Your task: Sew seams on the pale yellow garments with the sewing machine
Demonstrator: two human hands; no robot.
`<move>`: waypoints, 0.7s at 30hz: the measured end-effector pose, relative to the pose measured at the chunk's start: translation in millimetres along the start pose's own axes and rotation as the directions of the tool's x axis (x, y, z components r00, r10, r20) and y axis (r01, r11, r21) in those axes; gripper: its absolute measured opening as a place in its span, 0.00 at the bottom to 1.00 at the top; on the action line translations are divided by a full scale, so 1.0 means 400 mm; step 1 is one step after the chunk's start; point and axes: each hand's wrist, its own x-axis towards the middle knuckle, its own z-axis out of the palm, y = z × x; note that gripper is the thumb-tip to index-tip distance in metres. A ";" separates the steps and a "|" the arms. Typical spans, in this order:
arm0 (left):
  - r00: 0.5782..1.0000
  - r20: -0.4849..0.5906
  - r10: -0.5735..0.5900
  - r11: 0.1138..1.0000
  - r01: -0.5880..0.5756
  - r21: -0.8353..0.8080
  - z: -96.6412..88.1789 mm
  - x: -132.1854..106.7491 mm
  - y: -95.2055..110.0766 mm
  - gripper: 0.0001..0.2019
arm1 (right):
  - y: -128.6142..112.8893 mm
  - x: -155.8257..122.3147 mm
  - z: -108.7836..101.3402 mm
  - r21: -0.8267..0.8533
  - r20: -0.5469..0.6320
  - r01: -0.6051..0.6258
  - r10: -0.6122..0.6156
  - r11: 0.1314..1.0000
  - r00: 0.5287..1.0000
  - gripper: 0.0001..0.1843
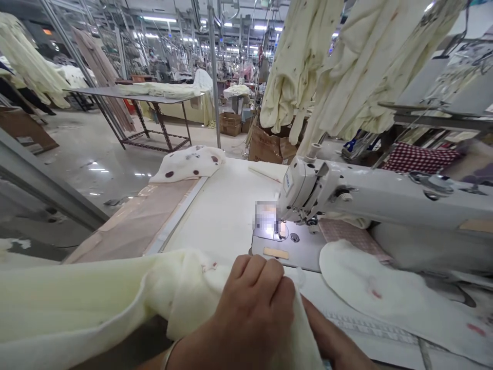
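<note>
The cream cloth (192, 295) is gripped by the left hand (256, 300), its fingers curled tightly over a bunched fold, probably to keep the loose length, draped leftward, from slipping. The right hand (325, 331) is mostly hidden behind the cloth; whether it is closed cannot be told. To the right of the hands, a flat cream piece (365, 282) is laid over a measuring tape (362, 321), seemingly within easy reach. Just beyond the left hand, the lit sewing machine (346, 190) is set into the white table (219, 210). Beyond and leftward, a spotted piece (188, 164) is rested at the table's far edge. Farther off, garments (300, 61) are hung high, apparently to free the work surface.
</note>
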 end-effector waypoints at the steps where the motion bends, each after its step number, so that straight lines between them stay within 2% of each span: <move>1: 1.000 -0.005 0.002 0.999 -0.002 -0.046 -0.009 -0.006 -0.003 0.08 | 0.001 0.005 -0.002 -0.005 -0.095 0.021 -0.021 1.000 0.995 0.27; 3: 0.995 0.024 0.102 0.990 -0.099 -0.099 -0.051 -0.002 -0.028 0.08 | -0.007 0.027 0.010 0.043 -0.248 0.077 -0.065 0.996 0.967 0.24; 4: 0.984 0.048 0.174 0.981 -0.169 -0.096 -0.078 0.011 -0.051 0.08 | -0.014 0.041 0.026 0.128 -0.269 0.111 -0.074 0.985 0.960 0.24; 5: 0.965 0.079 0.251 0.967 -0.246 -0.065 -0.103 0.033 -0.079 0.08 | -0.022 0.055 0.049 0.255 -0.239 0.131 -0.069 0.958 0.969 0.24; 6: 0.942 0.105 0.319 0.948 -0.319 -0.013 -0.123 0.061 -0.110 0.09 | -0.029 0.066 0.076 0.411 -0.170 0.110 -0.042 0.905 0.985 0.24; 7: 0.932 0.158 0.327 0.940 -0.338 0.050 -0.132 0.095 -0.143 0.08 | -0.034 0.073 0.103 0.552 -0.081 0.038 0.008 0.833 0.997 0.24; 8: 0.900 0.230 0.371 0.907 -0.404 0.116 -0.129 0.131 -0.175 0.07 | -0.035 0.074 0.128 0.656 0.016 -0.051 0.054 0.753 0.998 0.24; 9: 0.882 0.317 0.348 0.893 -0.415 0.174 -0.111 0.164 -0.203 0.07 | -0.031 0.069 0.145 0.711 0.108 -0.148 0.100 0.688 0.989 0.24; 10: 0.859 0.411 0.304 0.899 -0.401 0.173 -0.080 0.192 -0.226 0.06 | -0.022 0.059 0.154 0.708 0.192 -0.241 0.147 0.664 0.970 0.23; 11: 0.824 0.495 0.277 0.914 -0.385 0.130 -0.039 0.211 -0.243 0.05 | -0.008 0.046 0.153 0.647 0.257 -0.315 0.190 0.694 0.947 0.21; 13: 0.756 0.612 0.233 0.942 -0.331 0.050 0.052 0.220 -0.260 0.05 | 0.027 0.022 0.126 0.400 0.293 -0.379 0.276 0.834 0.915 0.14; 14: 0.738 0.638 0.219 0.951 -0.309 0.030 0.093 0.212 -0.261 0.06 | 0.045 0.015 0.107 0.234 0.255 -0.379 0.320 0.895 0.913 0.12; 16: 0.740 0.646 0.188 0.961 -0.274 0.034 0.142 0.182 -0.256 0.07 | 0.073 0.016 0.076 -0.061 0.089 -0.351 0.355 0.934 0.931 0.11; 18: 0.755 0.637 0.157 0.970 -0.240 0.045 0.131 0.155 -0.247 0.06 | 0.083 0.037 0.076 -0.233 -0.119 -0.313 0.292 0.921 0.949 0.13; 19: 0.760 0.634 0.141 0.975 -0.219 0.047 0.104 0.149 -0.243 0.06 | 0.080 0.050 0.092 -0.286 -0.203 -0.285 0.233 0.915 0.951 0.14; 21: 0.771 0.626 0.121 0.978 -0.200 0.057 0.024 0.156 -0.241 0.06 | 0.062 0.070 0.149 -0.292 -0.244 -0.178 0.107 0.940 0.964 0.13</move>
